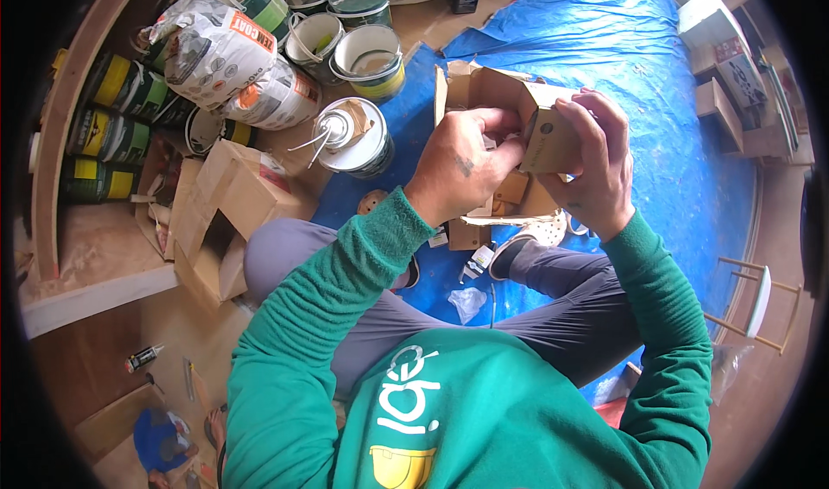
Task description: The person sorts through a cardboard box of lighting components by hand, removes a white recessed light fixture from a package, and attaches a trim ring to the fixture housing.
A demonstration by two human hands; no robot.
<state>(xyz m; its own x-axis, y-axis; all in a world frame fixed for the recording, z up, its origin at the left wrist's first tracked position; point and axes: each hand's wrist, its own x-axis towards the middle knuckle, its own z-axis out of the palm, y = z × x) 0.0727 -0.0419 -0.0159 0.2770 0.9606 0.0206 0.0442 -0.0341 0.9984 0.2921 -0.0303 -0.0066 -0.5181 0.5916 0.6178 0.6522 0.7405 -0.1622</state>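
A small brown cardboard box (pixel 553 135) is raised in front of me. My right hand (pixel 600 161) grips it from the right, fingers over the top and thumb below. At its left side, my left hand (pixel 466 157) has thumb and fingers closed together; the fingertips are partly hidden by the box, so what they pinch is unclear. Beneath and behind both hands stands a larger open carton (pixel 475 83) with its flaps up. Smaller brown boxes (pixel 514 189) show inside it. A little bottle with a dark and white label (pixel 477 263) lies between my crossed legs.
Blue tarp (pixel 673 204) covers the floor. At the left stand a lidded white bucket (pixel 358 148), open pails (pixel 367 53), stacked white sacks (pixel 220 53) and an empty carton (pixel 229 213). Shelved tins (pixel 108 135) line the far left. A small stool (pixel 760 303) is at the right.
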